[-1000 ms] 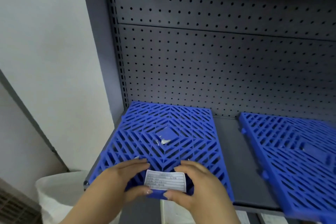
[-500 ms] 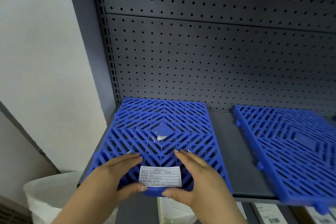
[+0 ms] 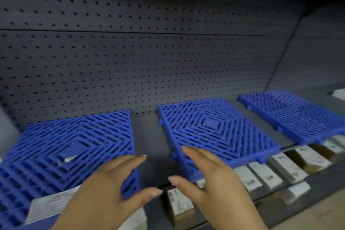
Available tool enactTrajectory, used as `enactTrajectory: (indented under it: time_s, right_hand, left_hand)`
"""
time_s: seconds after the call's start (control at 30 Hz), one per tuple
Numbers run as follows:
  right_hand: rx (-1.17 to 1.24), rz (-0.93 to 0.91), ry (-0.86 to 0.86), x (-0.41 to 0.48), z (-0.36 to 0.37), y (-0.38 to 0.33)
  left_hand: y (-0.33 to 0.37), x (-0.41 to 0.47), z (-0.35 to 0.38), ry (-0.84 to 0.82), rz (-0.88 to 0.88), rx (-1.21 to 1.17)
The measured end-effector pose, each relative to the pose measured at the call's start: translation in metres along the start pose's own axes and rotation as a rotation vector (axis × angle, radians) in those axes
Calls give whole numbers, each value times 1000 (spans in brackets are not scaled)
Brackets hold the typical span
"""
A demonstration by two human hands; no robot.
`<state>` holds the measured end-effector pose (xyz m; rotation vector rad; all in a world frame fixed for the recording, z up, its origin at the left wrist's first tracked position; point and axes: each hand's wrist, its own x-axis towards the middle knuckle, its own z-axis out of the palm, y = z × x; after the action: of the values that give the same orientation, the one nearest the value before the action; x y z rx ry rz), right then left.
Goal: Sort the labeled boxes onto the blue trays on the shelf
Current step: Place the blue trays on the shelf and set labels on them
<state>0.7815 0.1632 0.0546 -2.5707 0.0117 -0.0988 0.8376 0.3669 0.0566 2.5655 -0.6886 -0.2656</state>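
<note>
Three blue slatted trays lie on the dark shelf: the left tray (image 3: 71, 147), the middle tray (image 3: 214, 129) and the right tray (image 3: 291, 112). A white label (image 3: 50, 205) sits on the front edge of the left tray. My left hand (image 3: 110, 188) hovers open over the left tray's front right corner, beside the label. My right hand (image 3: 211, 179) is open too, fingers spread over the middle tray's front left corner. Neither hand holds anything. Labeled brown boxes (image 3: 179, 203) stand in a row on the lower shelf, below the trays.
A grey pegboard back panel (image 3: 149, 61) rises behind the trays. More labeled boxes (image 3: 287, 166) line the lower level to the right. A white object (image 3: 338, 92) shows at the far right edge of the shelf. Bare shelf strips (image 3: 147, 136) separate the trays.
My hands have let go of the label, which stays on the left tray's front edge. Both hands and my view have shifted right, bringing the middle and right trays into sight.
</note>
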Motion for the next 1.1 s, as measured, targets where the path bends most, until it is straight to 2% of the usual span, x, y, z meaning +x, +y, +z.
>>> enactTrajectory:
  time_s: [0.17, 0.33, 0.53, 0.73, 0.97, 1.1]
  right_hand:
    - [-5, 160, 53, -46, -62, 80]
    - [-50, 221, 192, -91, -115, 168]
    - [-129, 323, 322, -145, -173, 251]
    - [-181, 444, 412, -190, -220, 320]
    - [-219, 564, 511, -215, -252, 386]
    - [-208, 607, 537, -209, -272, 423]
  left_hand:
    - [93, 39, 42, -40, 99, -3]
    - [196, 82, 95, -151, 202, 13]
    - [296, 124, 159, -186, 316, -9]
    - [378, 160, 219, -143, 469, -80]
    - [455, 200, 262, -209, 595, -93]
    - [490, 230, 277, -257, 603, -86]
